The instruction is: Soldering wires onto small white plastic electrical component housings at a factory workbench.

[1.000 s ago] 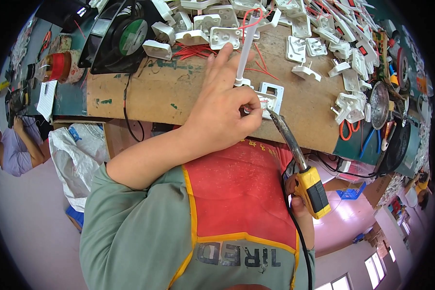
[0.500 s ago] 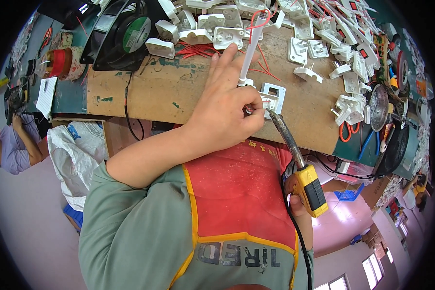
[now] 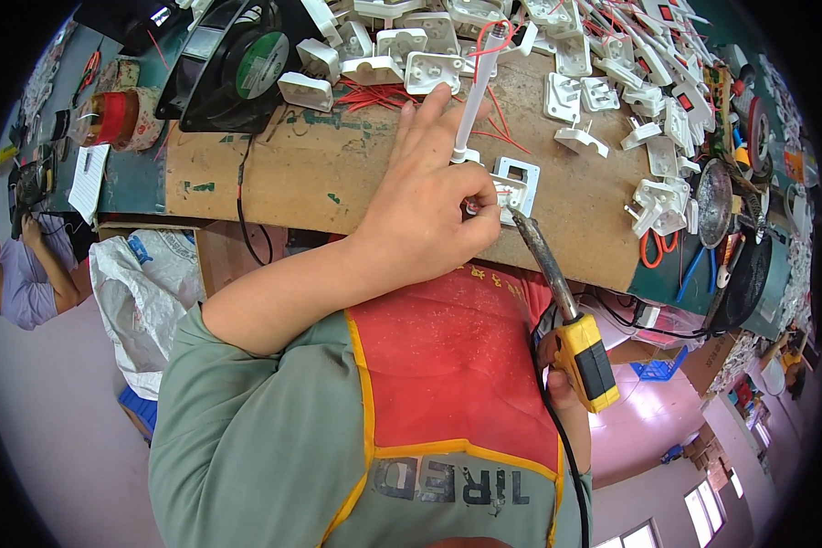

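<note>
My left hand (image 3: 429,196) lies over a small white plastic housing (image 3: 510,194), with thumb and index finger pinched together at its left side. What they pinch is mostly hidden by the fingers. A white rod (image 3: 472,105), red wire looped at its top, rises between the spread fingers and the housing. My right hand (image 3: 564,388), partly hidden, is closed round the yellow and black handle of a soldering iron (image 3: 586,361). The iron slants up and left, its dark tip at the lower edge of the housing, close to my left thumb.
White plastic casings (image 3: 402,46) and thin red wires (image 3: 370,94) lie along the back of the bench (image 3: 274,178). A black fan (image 3: 247,68) stands at left. Red-handled scissors (image 3: 653,248), blue-handled pliers (image 3: 694,272) and a round metal dish (image 3: 714,203) are at right. Another person (image 3: 41,274) sits far left.
</note>
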Demonstrator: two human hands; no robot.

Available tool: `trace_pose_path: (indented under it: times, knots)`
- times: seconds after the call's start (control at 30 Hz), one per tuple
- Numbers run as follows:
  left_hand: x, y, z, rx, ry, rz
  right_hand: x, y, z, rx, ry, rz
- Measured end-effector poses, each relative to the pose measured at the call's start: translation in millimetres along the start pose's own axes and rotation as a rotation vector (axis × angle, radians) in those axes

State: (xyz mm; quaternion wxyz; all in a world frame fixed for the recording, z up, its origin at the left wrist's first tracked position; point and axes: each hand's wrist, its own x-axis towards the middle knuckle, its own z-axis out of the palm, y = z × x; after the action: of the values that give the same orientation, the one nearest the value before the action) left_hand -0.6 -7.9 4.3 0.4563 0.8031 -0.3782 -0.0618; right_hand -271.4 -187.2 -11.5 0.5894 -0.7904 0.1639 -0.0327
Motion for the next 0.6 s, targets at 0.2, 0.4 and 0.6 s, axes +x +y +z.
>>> trace_pose_path:
  times: [0.2,0.4,0.6]
  knots:
    - [-0.1,0.1,-0.4,-0.005,-0.002,-0.001,6.6,-11.9,1.7,0.081,0.034,-0.016]
    - [0.2,0.0,-1.0,0.000,-0.008,-0.004,6.7,-10.4,2.2,0.007,0.017,-0.014]
    - [0.5,0.1,-0.9,-0.001,-0.008,-0.009,8.4,-11.0,3.2,-0.075,0.017,-0.036]
